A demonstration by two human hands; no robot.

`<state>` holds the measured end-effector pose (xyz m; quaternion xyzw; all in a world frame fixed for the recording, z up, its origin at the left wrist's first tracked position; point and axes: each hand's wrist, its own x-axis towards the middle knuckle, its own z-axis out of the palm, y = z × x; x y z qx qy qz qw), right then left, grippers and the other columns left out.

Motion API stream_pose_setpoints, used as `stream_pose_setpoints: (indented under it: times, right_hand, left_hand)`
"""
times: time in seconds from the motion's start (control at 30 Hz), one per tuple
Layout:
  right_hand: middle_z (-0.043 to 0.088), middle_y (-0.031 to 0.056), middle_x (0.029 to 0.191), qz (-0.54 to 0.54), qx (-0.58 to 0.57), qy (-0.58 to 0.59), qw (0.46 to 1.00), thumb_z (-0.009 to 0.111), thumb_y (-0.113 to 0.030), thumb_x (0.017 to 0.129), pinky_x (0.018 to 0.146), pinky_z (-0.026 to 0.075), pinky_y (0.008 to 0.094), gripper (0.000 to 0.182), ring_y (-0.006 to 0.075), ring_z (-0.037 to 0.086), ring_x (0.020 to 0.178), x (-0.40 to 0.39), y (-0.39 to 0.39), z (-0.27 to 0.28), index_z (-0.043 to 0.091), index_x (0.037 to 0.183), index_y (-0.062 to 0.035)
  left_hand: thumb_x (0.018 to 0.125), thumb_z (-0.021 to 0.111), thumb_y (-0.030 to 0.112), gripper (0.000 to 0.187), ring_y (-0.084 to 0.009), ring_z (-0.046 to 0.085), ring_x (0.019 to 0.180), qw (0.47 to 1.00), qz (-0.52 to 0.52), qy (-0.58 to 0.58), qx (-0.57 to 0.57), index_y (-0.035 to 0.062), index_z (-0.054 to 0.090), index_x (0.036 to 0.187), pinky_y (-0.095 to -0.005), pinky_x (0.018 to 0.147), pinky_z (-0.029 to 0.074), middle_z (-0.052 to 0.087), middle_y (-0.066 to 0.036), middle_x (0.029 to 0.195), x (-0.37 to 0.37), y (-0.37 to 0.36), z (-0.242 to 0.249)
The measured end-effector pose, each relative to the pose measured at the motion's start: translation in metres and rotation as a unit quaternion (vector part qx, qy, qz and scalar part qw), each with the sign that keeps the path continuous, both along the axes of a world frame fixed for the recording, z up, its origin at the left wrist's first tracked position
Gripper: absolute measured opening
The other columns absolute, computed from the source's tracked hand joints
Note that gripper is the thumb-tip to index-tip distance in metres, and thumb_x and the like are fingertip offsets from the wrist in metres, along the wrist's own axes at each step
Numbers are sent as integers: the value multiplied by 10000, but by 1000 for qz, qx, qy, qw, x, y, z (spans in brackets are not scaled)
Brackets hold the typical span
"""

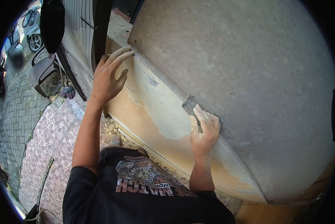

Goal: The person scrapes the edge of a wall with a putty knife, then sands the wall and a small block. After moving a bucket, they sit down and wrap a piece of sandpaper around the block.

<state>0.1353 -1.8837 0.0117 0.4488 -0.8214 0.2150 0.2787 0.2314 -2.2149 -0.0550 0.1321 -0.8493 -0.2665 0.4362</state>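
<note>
My right hand (204, 130) is closed around a dark grey sanding block (190, 104), holding it at the upper edge of a low wall. Pale dust coats the fingers. The wall face (167, 110) has a whitish smoothed patch over tan paint, with a few grey marks. Farther up the same edge, my left hand (111, 72) rests its outstretched fingertips near the wall's top corner, thumb apart and nothing held. Beside the wall's rim lies a broad grey slab surface (242, 71).
A corrugated metal panel (78, 33) with a dark post stands left of the wall. Beyond it are a woven chair (44, 71), a brush head (67, 92) and a parked scooter (33, 28). Patterned tiles (51, 138) and debris cover the ground by my feet.
</note>
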Motion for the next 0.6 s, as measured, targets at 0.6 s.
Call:
stream_pose_setpoints:
  times: [0.6]
  right_hand:
    - [830, 98, 1204, 58, -63, -75, 993, 857, -8, 849, 936, 558, 392, 376, 280, 746, 1029, 42, 11, 3, 801, 1219, -44]
  left_hand:
    - [926, 853, 473, 850, -326, 485, 1420, 951, -154, 134, 232, 50, 500, 1573, -474, 1194, 389, 491, -181, 1543, -3, 155, -38]
